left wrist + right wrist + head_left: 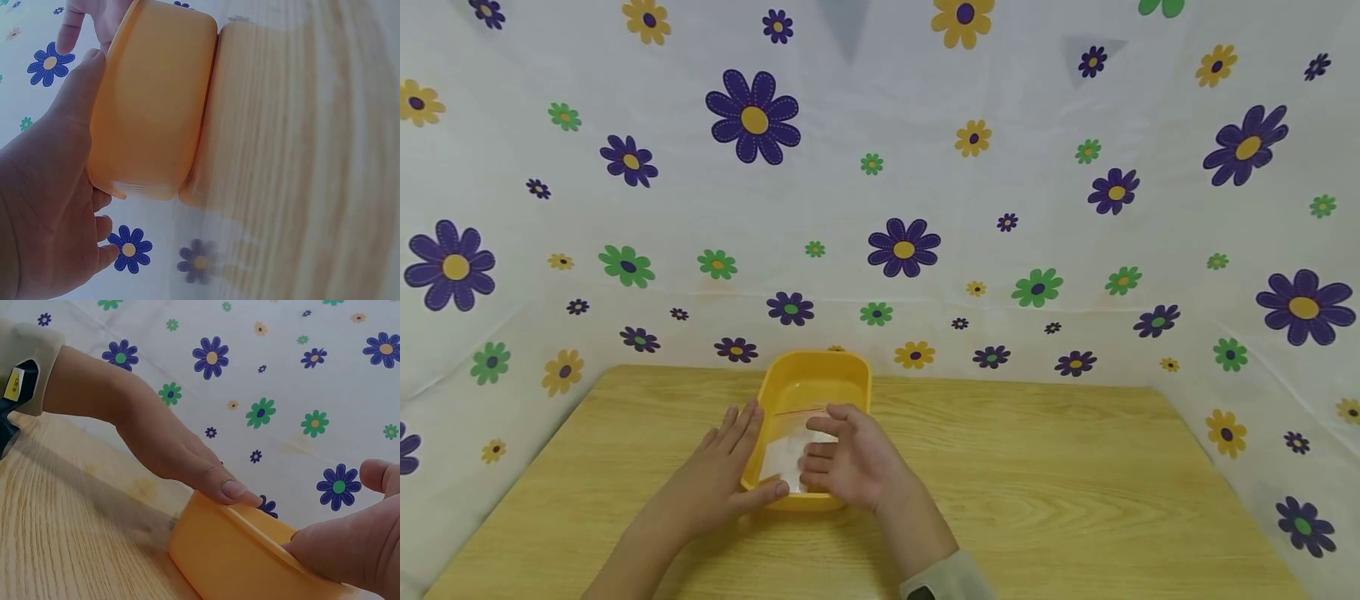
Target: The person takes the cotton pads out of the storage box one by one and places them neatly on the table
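Note:
A yellow plastic tub sits on the table, and a clear zip bag with a red line along its top lies in it. My left hand rests against the tub's left side, fingers fairly straight, with the thumb on the near rim. In the left wrist view the tub's outer wall fills the space beside that hand. Over the tub's right part is my right hand, its palm turned left and fingers loosely bent, with nothing seen in its grasp. This hand hides part of the bag.
The wood-grain table extends to both sides of the tub. A white cloth with printed flowers stands behind and at both sides of the table. The tub stands near the table's back edge.

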A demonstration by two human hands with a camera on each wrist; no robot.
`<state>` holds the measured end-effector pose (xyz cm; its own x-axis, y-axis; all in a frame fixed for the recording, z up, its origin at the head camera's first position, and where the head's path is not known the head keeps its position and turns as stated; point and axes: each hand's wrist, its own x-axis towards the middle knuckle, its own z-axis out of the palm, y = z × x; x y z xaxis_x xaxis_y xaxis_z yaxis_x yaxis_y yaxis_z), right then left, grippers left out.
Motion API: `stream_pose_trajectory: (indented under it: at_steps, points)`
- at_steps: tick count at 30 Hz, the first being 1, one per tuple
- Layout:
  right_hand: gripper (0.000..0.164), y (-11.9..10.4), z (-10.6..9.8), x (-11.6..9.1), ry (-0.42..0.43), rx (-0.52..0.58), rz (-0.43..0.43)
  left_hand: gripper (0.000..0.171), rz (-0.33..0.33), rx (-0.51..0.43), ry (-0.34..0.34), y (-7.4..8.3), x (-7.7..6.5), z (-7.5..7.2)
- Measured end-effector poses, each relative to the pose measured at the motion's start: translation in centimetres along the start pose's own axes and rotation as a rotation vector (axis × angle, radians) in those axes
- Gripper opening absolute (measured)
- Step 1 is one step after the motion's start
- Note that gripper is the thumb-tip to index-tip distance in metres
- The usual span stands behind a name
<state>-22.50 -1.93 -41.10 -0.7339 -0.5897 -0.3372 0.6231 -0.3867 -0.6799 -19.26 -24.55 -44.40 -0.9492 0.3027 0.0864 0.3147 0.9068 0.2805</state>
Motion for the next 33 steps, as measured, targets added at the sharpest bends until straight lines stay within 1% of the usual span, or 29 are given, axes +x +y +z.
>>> stream_pose_trajectory:
  at_steps: [2,5,7,8,12,13,14,17,21,24,26,29,33]
  points:
    - [0.079,-0.1,-0.1,0.3,-0.006,-0.006,0.013,0.109,0.002,-0.004,-0.002,0.1,0.0,0.0]
    - [0.075,-0.1,-0.2,0.6,0.002,-0.012,0.023,0.109,0.009,-0.008,0.002,0.3,0.1,-0.1]
    - [0.063,0.0,-0.3,0.8,0.011,-0.012,0.022,0.109,0.010,-0.010,0.005,0.3,0.1,0.0]
    - [0.062,0.0,-0.3,0.8,0.014,-0.010,0.019,0.109,0.010,-0.008,0.009,0.3,0.0,0.0]
    - [0.062,0.3,-0.1,0.8,0.036,0.011,-0.009,0.109,0.005,-0.002,0.012,0.1,0.0,0.2]
    - [0.067,0.4,0.0,0.8,0.046,0.018,-0.018,0.108,0.005,-0.002,0.013,0.1,0.0,0.2]
    - [0.069,0.5,0.0,0.8,0.053,0.019,-0.032,0.108,0.004,-0.003,0.014,0.1,0.0,0.1]
    - [0.061,0.7,0.4,0.8,0.088,0.021,-0.083,0.108,0.002,-0.005,0.014,0.1,0.0,0.0]
    - [0.044,1.2,1.0,0.8,0.171,0.014,-0.212,0.107,-0.003,-0.005,0.010,0.1,-0.1,0.0]
    - [0.038,1.5,1.5,0.6,0.243,0.010,-0.305,0.108,-0.007,-0.004,0.008,0.1,-0.2,0.0]
    - [0.035,1.5,1.8,0.4,0.281,0.006,-0.346,0.108,-0.007,-0.006,0.010,0.1,-0.2,-0.1]
    - [0.037,1.3,2.0,0.2,0.314,0.010,-0.372,0.108,-0.006,-0.006,0.015,0.1,-0.1,0.0]
    - [0.052,0.9,1.8,-0.1,0.308,0.035,-0.347,0.108,-0.007,-0.003,0.017,-0.1,0.0,0.1]
